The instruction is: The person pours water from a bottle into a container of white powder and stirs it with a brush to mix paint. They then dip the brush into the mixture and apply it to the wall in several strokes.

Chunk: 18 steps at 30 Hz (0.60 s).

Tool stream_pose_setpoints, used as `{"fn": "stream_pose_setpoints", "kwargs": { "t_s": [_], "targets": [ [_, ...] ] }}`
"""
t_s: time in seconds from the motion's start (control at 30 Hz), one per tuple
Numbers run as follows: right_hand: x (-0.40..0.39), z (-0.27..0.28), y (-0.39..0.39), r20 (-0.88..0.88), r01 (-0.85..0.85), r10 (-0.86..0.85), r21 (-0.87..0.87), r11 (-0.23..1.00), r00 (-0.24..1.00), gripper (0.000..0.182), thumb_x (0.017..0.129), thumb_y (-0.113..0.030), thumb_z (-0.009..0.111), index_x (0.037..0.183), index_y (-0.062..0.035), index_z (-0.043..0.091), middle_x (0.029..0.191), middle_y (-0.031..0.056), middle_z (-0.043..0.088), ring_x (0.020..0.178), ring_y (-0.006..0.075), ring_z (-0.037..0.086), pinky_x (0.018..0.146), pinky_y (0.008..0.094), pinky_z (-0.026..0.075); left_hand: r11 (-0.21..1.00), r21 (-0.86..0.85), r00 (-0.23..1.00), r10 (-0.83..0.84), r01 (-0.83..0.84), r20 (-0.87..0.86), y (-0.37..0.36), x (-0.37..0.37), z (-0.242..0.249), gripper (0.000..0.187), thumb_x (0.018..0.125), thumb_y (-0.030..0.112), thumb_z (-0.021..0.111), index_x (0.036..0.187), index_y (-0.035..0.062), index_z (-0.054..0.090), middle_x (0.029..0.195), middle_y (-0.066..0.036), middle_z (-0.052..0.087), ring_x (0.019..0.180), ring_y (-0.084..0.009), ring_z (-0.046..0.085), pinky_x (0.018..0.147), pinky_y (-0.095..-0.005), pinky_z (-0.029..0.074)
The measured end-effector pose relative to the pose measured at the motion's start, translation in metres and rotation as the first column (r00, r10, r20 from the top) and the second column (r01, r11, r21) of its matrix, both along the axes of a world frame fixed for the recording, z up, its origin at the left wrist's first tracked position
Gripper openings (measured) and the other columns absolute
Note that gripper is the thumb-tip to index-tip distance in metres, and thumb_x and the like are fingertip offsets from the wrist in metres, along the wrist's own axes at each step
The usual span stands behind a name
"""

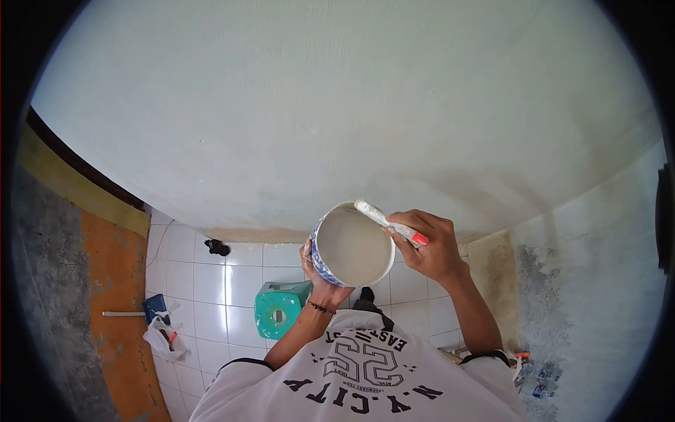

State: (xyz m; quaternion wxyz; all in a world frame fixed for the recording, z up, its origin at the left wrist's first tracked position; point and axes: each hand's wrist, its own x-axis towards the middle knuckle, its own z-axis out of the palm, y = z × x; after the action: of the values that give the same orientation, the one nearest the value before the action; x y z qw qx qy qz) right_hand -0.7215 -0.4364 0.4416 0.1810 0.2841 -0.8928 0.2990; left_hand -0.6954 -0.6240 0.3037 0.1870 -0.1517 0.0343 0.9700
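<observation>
A round tub (354,246) with a blue and white patterned side holds pale, off-white liquid. My left hand (323,278) is wrapped round its left side and underside, with a dark bracelet at the wrist. In my right hand (425,246) is a brush (387,221) with a whitish, paint-covered handle and a red end. The far end of the brush lies over the tub's upper rim. Whether it touches the rim, I cannot tell.
A pale wall (337,105) rises in front. On the tiled floor (211,281) stand a green stool (278,309), a white plastic bag (165,340) beside a blue object (154,307), and a small black item (217,247). Plastic bottles (541,383) lie at the lower right.
</observation>
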Motion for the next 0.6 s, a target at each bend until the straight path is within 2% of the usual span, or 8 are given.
{"fn": "stream_pose_setpoints", "kwargs": {
  "t_s": [0.1, 0.2, 0.3, 0.33, 0.43, 0.47, 0.57, 0.6],
  "targets": [
    [0.0, -0.007, -0.003, -0.022, 0.009, -0.01, -0.038, 0.999, 1.0, 0.021, 0.084, -0.005, 0.077, 0.105, -0.0066, 0.071, 0.088, 0.0132, 0.073, 0.07, 0.0259, 0.072, 0.06, 0.0319, 0.056, 1.0, 0.024, 1.0, -0.008, 0.008, 0.002, 0.003, -0.007, -0.014, 0.08, 0.083, 0.077, 0.05, 0.139, 0.0204, 0.058, 0.14, -0.007, 0.058, 0.126, -0.0304, 0.057, 0.103, -0.0515, 0.05],
    [0.015, -0.018, -0.01, 0.098, 0.054, -0.037, -0.181, 0.982, 0.995, 0.018, 0.087, -0.005, 0.075, 0.105, -0.0024, 0.071, 0.086, 0.0122, 0.075, 0.067, 0.0214, 0.073, 0.06, 0.0302, 0.056, 1.0, -0.014, 1.0, -0.01, 0.01, -0.009, -0.001, -0.005, -0.032, 0.082, 0.082, 0.077, 0.05, 0.14, 0.0201, 0.057, 0.142, -0.007, 0.057, 0.128, -0.0315, 0.056, 0.105, -0.0527, 0.048],
    [0.031, -0.068, -0.012, 0.288, 0.201, -0.079, -0.422, 0.884, 0.954, 0.02, 0.091, -0.009, 0.073, 0.108, 0.0012, 0.07, 0.083, 0.0114, 0.075, 0.067, 0.0165, 0.073, 0.06, 0.0285, 0.057, 0.999, -0.041, 1.0, 0.004, -0.003, 0.03, -0.005, -0.002, -0.069, 0.085, 0.081, 0.078, 0.05, 0.143, 0.0199, 0.055, 0.145, -0.009, 0.055, 0.13, -0.0328, 0.054, 0.107, -0.0544, 0.047],
    [0.037, -0.077, -0.018, 0.448, 0.342, -0.106, -0.486, 0.804, 0.887, 0.021, 0.094, -0.009, 0.069, 0.108, 0.0062, 0.071, 0.084, 0.0131, 0.076, 0.071, 0.0162, 0.074, 0.066, 0.0287, 0.059, 1.0, -0.024, 1.0, -0.002, 0.002, 0.022, -0.006, -0.004, -0.075, 0.085, 0.081, 0.078, 0.05, 0.143, 0.0199, 0.054, 0.146, -0.009, 0.054, 0.131, -0.0333, 0.054, 0.107, -0.0551, 0.046],
    [0.046, -0.093, -0.03, 0.713, 0.598, 0.11, -0.653, 0.465, 0.692, 0.022, 0.096, -0.009, 0.067, 0.109, 0.0084, 0.07, 0.084, 0.0163, 0.075, 0.072, 0.0213, 0.075, 0.069, 0.0305, 0.061, 0.999, -0.037, 1.0, -0.004, 0.005, 0.023, -0.011, -0.005, -0.091, 0.087, 0.081, 0.078, 0.05, 0.145, 0.0196, 0.053, 0.148, -0.01, 0.052, 0.132, -0.0348, 0.052, 0.107, -0.0563, 0.045],
    [0.048, -0.095, -0.03, 0.752, 0.631, 0.141, -0.627, 0.457, 0.644, 0.03, 0.1, -0.014, 0.064, 0.116, 0.0099, 0.068, 0.09, 0.0208, 0.074, 0.079, 0.0263, 0.076, 0.075, 0.0339, 0.062, 0.999, -0.05, 0.999, 0.0, 0.002, 0.034, -0.012, -0.006, -0.095, 0.087, 0.081, 0.078, 0.05, 0.145, 0.0195, 0.052, 0.148, -0.01, 0.052, 0.132, -0.0353, 0.052, 0.107, -0.0564, 0.045],
    [0.052, -0.104, -0.029, 0.764, 0.725, 0.344, -0.637, 0.262, 0.547, 0.036, 0.101, -0.019, 0.06, 0.122, 0.0099, 0.065, 0.098, 0.023, 0.074, 0.087, 0.0278, 0.075, 0.082, 0.0369, 0.062, 0.997, -0.078, 0.997, 0.019, -0.014, 0.075, -0.015, -0.012, -0.104, 0.088, 0.081, 0.079, 0.049, 0.145, 0.0191, 0.052, 0.148, -0.011, 0.052, 0.132, -0.0364, 0.053, 0.107, -0.0566, 0.045],
    [0.055, -0.112, -0.025, 0.778, 0.721, 0.391, -0.616, 0.317, 0.492, 0.043, 0.1, -0.022, 0.058, 0.129, 0.0097, 0.061, 0.109, 0.0233, 0.072, 0.101, 0.0279, 0.073, 0.093, 0.0397, 0.058, 0.997, -0.07, 0.997, 0.024, -0.018, 0.077, -0.017, -0.014, -0.109, 0.087, 0.081, 0.079, 0.048, 0.144, 0.0186, 0.053, 0.148, -0.011, 0.052, 0.131, -0.0366, 0.053, 0.107, -0.0565, 0.045]
  ]
}}
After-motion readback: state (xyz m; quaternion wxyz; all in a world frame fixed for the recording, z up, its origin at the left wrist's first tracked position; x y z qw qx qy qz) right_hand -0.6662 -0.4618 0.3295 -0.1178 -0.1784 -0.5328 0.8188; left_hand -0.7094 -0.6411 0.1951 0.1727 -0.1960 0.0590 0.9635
